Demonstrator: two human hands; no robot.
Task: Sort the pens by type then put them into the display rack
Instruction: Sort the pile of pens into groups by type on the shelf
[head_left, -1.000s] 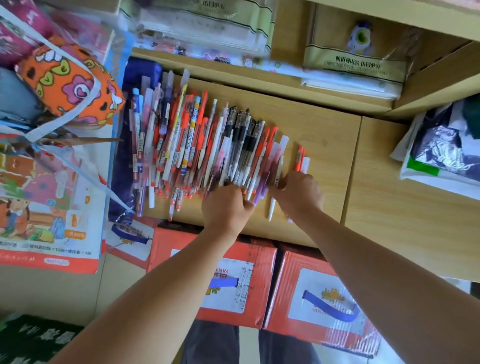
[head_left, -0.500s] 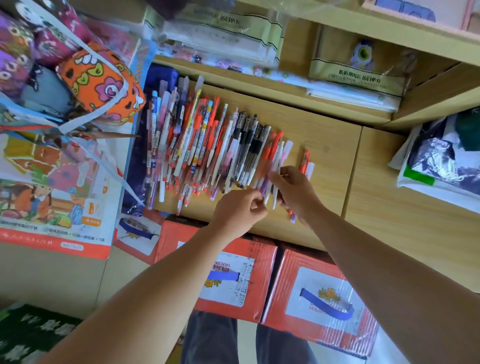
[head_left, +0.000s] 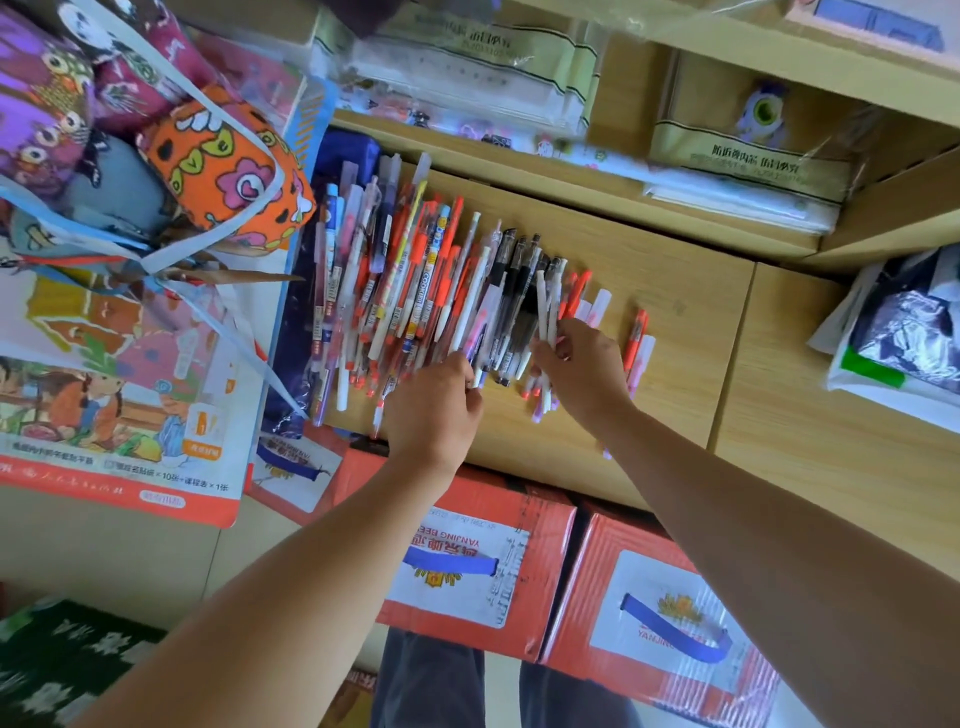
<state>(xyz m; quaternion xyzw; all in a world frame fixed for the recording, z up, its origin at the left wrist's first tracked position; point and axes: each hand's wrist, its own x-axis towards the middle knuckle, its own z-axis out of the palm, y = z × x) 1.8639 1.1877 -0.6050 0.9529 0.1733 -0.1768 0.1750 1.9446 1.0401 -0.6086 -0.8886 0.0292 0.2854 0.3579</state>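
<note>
Wooden shelf (head_left: 675, 291), pens (head_left: 415, 291) partly hidden under left hand (head_left: 434, 402) and right hand (head_left: 584, 371)

Orange patterned pouch (head_left: 223, 171) at left, two red boxes (head_left: 550, 525) under wooden shelf (head_left: 675, 291), plastic bag (head_left: 904, 332) at right

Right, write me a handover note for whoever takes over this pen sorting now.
Left hand: fingers curled at the near ends of the row of pens; grip unclear.
Right hand: pinches a few white pens at the row's right end.
Two more pens lie apart to the right on the wooden counter.
Done: pens laid side by side, partly grouped.
Left: finish sorting, fill the rack; no rack seen.
</note>
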